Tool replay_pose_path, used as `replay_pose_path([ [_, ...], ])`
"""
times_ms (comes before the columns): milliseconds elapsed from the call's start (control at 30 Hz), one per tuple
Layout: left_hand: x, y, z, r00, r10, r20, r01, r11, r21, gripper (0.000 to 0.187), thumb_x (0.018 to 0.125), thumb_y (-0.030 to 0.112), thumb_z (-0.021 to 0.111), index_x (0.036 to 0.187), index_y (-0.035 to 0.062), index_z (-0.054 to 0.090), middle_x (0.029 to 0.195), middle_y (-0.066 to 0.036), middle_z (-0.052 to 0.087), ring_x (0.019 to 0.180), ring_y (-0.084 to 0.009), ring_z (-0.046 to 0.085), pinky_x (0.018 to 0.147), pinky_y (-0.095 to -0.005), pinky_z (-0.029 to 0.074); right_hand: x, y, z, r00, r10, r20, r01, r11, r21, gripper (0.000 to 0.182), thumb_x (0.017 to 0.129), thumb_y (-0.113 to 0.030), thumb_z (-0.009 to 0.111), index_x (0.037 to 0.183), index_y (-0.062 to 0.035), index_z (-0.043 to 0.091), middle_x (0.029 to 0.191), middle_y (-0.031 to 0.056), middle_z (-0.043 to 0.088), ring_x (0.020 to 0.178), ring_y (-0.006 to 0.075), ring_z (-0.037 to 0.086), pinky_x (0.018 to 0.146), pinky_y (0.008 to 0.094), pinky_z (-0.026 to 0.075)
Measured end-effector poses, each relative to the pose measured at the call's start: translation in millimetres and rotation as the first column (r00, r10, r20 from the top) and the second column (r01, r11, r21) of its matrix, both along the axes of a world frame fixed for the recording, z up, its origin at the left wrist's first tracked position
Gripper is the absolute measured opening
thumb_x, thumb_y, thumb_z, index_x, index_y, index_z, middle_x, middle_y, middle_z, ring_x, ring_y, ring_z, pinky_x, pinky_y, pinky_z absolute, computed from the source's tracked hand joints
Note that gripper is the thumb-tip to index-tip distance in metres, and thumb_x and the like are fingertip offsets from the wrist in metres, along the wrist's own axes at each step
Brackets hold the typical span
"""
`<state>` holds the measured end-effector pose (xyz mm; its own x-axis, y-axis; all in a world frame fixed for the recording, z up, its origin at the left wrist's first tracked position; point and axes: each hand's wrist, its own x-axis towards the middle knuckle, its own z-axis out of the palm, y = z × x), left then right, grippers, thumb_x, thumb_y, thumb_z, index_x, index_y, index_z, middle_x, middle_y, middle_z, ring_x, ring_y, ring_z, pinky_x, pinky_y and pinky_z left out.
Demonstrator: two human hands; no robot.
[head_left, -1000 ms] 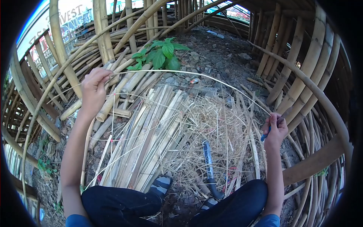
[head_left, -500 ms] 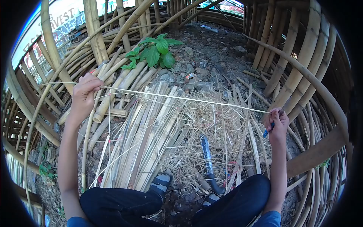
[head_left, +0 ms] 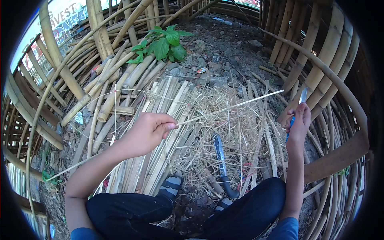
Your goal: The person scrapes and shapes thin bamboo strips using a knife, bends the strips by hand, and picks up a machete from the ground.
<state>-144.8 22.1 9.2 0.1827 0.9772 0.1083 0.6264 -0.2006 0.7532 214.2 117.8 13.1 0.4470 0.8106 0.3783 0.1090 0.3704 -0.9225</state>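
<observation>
My left hand pinches a thin bamboo strip between thumb and fingers, in front of me. One end of the strip slants up and to the right, its tip free in the air; a pale length also shows behind my left forearm. My right hand is wrapped round the blue handle of a small knife, blade pointing up, apart from the strip's tip. Below lie split bamboo slats on the left and a heap of shavings. A dark-handled machete rests on the shavings.
Stacked bamboo poles lie at the back left beside a green plant. Bamboo uprights and a curved pole stand close on the right. Stony ground stretches ahead. My knees flank the machete's handle.
My left hand has come inward and down along the strip, which now slants upward. My right hand has let go of the strip's end and risen slightly, and the knife blade now shows.
</observation>
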Motion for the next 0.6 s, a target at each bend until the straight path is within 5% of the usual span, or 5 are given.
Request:
replay_pose_path([
  [67,6.9,-1.4,2.7,0.996,0.046,0.077,-0.036,0.99,-0.134,0.017,0.097,0.007,0.054,0.1,-0.0028,0.068,0.067,0.0,0.054,0.063,-0.0047,0.046,0.058,-0.0237,0.04,-6.9,-13.1,0.2,0.996,-0.036,-0.077,0.047,0.988,0.147,0.035,0.102,-0.038,0.046,0.102,-0.0032,0.051,0.069,-0.0008,0.049,0.051,0.0031,0.039,0.042,0.0175,0.029],
  [133,17.6,-4.2,3.5,0.989,0.027,0.148,0.0,0.984,-0.18,0.017,0.097,0.008,0.054,0.1,-0.0026,0.068,0.066,0.001,0.054,0.063,-0.0044,0.046,0.057,-0.0231,0.04,-16.8,-36.1,3.9,0.916,0.361,0.175,-0.381,0.919,0.097,0.033,0.102,-0.035,0.048,0.1,-0.0027,0.053,0.069,-0.0007,0.05,0.055,0.0029,0.041,0.045,0.0177,0.031],
  [267,45.8,-14.6,8.8,0.976,-0.001,0.219,0.039,0.985,-0.167,0.018,0.097,0.008,0.054,0.101,-0.0025,0.068,0.067,0.0,0.055,0.062,-0.0045,0.047,0.056,-0.022,0.039,-64.1,-74.3,8.6,0.449,0.891,-0.065,-0.742,0.332,-0.582,0.028,0.1,-0.026,0.054,0.088,-0.0019,0.058,0.065,-0.0023,0.052,0.055,0.0029,0.044,0.05,0.02,0.035],
  [467,63.5,-31.7,10.4,0.977,-0.028,0.213,0.015,0.998,0.062,0.015,0.094,0.001,0.055,0.101,-0.0029,0.068,0.066,-0.004,0.058,0.061,-0.007,0.052,0.055,-0.0231,0.042,-77.5,-69.0,5.2,0.334,0.899,-0.284,-0.824,0.132,-0.551,0.029,0.101,-0.025,0.053,0.087,-0.0003,0.061,0.06,-0.0032,0.051,0.048,0.0032,0.041,0.044,0.0206,0.034],
  [600,61.0,-32.9,8.7,0.985,-0.061,0.163,0.02,0.971,0.24,0.015,0.089,-0.006,0.055,0.098,-0.005,0.067,0.072,-0.01,0.063,0.059,-0.0123,0.057,0.053,-0.0258,0.044,-74.1,-66.8,9.6,0.374,0.887,-0.272,-0.819,0.178,-0.546,0.029,0.101,-0.025,0.054,0.086,-0.0001,0.061,0.059,-0.0033,0.05,0.049,0.003,0.042,0.045,0.0204,0.034],
])
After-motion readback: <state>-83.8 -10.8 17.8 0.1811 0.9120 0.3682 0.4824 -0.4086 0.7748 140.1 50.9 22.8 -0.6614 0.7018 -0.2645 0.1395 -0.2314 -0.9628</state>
